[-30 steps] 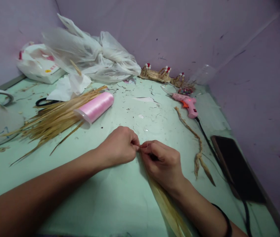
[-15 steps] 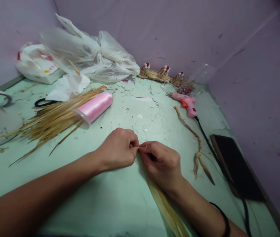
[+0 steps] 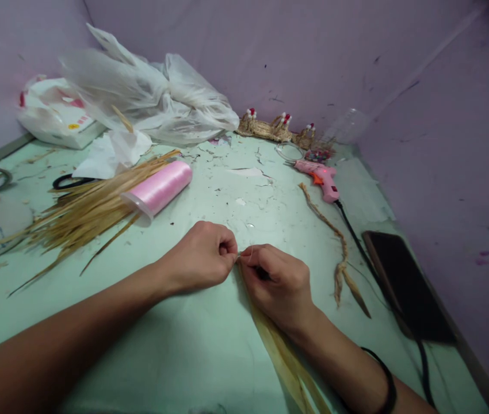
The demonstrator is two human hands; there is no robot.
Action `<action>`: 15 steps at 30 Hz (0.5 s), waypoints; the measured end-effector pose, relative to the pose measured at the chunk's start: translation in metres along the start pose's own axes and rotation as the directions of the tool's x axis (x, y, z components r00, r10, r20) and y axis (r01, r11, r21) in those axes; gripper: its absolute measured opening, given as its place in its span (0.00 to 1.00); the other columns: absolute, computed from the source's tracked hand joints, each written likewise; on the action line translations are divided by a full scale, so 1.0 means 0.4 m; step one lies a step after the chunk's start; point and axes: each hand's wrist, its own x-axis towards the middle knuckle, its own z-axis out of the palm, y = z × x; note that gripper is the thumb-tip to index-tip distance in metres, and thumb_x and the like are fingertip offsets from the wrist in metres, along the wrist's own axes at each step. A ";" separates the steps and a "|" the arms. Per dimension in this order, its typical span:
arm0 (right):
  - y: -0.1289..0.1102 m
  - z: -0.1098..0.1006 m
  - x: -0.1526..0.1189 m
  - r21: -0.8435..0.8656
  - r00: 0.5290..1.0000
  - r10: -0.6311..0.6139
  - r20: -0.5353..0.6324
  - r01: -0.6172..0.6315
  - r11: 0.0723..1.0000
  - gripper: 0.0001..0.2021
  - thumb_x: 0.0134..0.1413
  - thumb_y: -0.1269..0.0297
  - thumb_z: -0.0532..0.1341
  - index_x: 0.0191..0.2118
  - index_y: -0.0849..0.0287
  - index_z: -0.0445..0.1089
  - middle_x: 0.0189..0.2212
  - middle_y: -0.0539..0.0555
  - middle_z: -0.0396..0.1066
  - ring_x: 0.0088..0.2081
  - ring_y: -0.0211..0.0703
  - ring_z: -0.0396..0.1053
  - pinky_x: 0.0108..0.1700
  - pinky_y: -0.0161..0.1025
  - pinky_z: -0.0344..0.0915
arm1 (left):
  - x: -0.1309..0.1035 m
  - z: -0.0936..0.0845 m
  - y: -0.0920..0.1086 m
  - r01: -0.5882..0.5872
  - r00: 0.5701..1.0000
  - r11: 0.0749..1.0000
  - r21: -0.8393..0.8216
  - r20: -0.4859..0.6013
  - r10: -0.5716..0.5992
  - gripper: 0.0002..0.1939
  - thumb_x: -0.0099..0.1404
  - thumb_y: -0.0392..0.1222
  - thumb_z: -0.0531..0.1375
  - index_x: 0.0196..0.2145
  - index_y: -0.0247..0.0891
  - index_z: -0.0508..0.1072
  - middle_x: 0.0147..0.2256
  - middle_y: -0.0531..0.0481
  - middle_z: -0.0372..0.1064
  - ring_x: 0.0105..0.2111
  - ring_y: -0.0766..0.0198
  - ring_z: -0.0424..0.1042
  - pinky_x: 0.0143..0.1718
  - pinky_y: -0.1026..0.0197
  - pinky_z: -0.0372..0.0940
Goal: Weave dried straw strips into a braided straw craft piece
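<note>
Near the middle of the pale green table, my left hand (image 3: 205,256) and my right hand (image 3: 277,282) are pinched closed, fingertips nearly touching. Both grip the thin top end of a bundle of yellowish fibre strips (image 3: 279,356). From my right fingers the strips run down under the palm and beside the forearm to the bottom edge. A fine thread shows at my right fingertips; where it leads is too small to tell.
On the left lie a pink ribbon spool (image 3: 160,190), dry fibre strips (image 3: 84,215) and plastic bags (image 3: 153,98). Rightward are a pink glue gun (image 3: 324,181), a knotted braid (image 3: 328,221) and a phone (image 3: 408,287). A beaded woven band (image 3: 266,129) rests by the wall.
The whole view has shifted slightly, so things appear a little further left. My hands keep nearly the same pinch on the strips.
</note>
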 end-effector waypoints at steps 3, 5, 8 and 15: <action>0.000 0.000 0.002 0.034 1.000 0.015 -0.011 -0.015 0.999 0.08 0.46 0.77 0.55 0.24 0.57 0.64 0.25 0.51 0.71 0.28 0.38 0.69 0.29 0.35 0.65 | -0.002 0.004 -0.001 -0.009 0.999 1.000 0.004 -0.031 0.009 0.06 0.49 0.34 0.52 0.21 0.35 0.69 0.19 0.53 0.64 0.21 0.69 0.61 0.21 0.66 0.55; 0.001 0.000 0.003 0.095 0.997 0.068 -0.020 -0.066 0.993 0.07 0.44 0.77 0.56 0.24 0.57 0.64 0.25 0.51 0.71 0.27 0.37 0.69 0.29 0.34 0.66 | -0.002 0.003 -0.001 -0.004 1.000 1.000 -0.004 -0.025 0.004 0.06 0.49 0.34 0.52 0.21 0.35 0.69 0.19 0.53 0.64 0.21 0.69 0.61 0.21 0.66 0.55; 0.002 -0.001 0.004 0.211 0.980 0.197 0.002 -0.193 0.958 0.06 0.42 0.76 0.58 0.24 0.58 0.65 0.25 0.50 0.71 0.26 0.36 0.69 0.28 0.33 0.66 | -0.001 -0.001 0.000 0.021 1.000 1.000 -0.021 0.003 -0.021 0.06 0.49 0.36 0.52 0.22 0.35 0.69 0.19 0.54 0.64 0.21 0.69 0.61 0.21 0.67 0.55; -0.001 -0.007 0.016 0.300 0.947 0.300 0.118 -0.322 0.898 0.05 0.41 0.75 0.58 0.23 0.59 0.66 0.22 0.50 0.71 0.24 0.36 0.67 0.26 0.34 0.64 | 0.001 -0.001 0.001 0.056 0.998 0.998 -0.020 0.026 -0.056 0.06 0.49 0.36 0.53 0.22 0.35 0.70 0.18 0.54 0.62 0.19 0.70 0.59 0.19 0.67 0.53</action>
